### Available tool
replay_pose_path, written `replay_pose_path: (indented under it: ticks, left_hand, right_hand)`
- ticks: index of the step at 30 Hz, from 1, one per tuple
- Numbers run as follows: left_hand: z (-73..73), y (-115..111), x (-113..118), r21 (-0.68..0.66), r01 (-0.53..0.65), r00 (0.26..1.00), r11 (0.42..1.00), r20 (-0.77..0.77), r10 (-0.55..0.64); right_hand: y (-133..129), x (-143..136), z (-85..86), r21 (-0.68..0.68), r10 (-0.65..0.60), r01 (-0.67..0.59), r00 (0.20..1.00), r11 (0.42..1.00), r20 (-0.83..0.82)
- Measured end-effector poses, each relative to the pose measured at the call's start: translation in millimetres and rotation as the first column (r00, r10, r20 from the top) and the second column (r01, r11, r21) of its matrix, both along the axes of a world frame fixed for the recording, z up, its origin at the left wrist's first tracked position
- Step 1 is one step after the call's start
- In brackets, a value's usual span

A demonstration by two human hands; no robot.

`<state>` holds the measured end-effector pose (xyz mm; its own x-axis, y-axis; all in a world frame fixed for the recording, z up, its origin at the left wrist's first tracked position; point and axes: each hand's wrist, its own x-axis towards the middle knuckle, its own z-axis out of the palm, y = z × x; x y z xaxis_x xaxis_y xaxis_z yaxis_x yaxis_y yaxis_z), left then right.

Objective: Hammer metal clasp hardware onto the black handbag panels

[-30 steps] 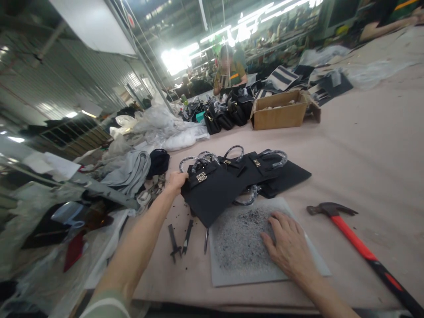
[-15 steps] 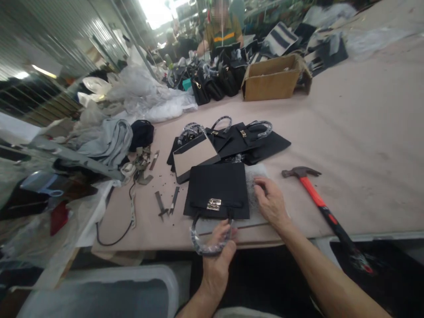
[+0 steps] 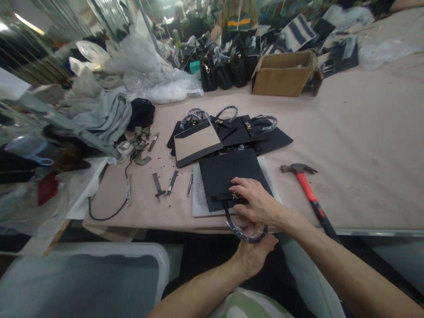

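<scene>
A black handbag panel (image 3: 228,170) lies at a slant on a pale speckled board (image 3: 198,194) at the table's front edge. Its plastic-wrapped handle (image 3: 236,232) hangs toward me over that edge. My left hand (image 3: 251,256) is closed around the handle's lower curve, its fingers partly hidden behind it. Across the panel's gold clasp (image 3: 236,195) rests my right hand (image 3: 256,201), fingers stretched out and covering much of the metal. Left of the board lie a slim metal pen-like tool (image 3: 190,185) and two flat grey tools, one of them a caliper-shaped piece (image 3: 158,185).
A claw hammer (image 3: 306,185) with a red and black handle lies to the right. Behind are more black bag panels (image 3: 238,137), a cardboard box (image 3: 283,75) and finished black bags (image 3: 223,73). A plastic bin (image 3: 162,265) stands below left. A person sits across the table.
The panel has turned and shifted right on the board, uncovering the slim tool. My right hand has moved from beside the panel onto the clasp. My left hand moved right with the handle.
</scene>
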<state>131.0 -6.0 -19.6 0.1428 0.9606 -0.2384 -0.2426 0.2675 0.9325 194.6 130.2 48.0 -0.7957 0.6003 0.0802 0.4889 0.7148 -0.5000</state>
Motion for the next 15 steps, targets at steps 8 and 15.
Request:
replay_pose_path:
  ticks: [8, 15]
  left_hand:
    - [-9.4, -12, -5, -0.109, 0.068, 0.998, 0.992, -0.007, -0.069]
    - [-6.7, -31, -38, -0.429, 0.448, 0.864, 0.784, -0.017, -0.503]
  right_hand:
    - [-22, -19, -25.4, 0.037, -0.007, 0.001, 0.989, 0.999, 0.150]
    - [-28, -20, -30.8, 0.044, -0.035, 0.031, 0.993, 0.999, 0.111]
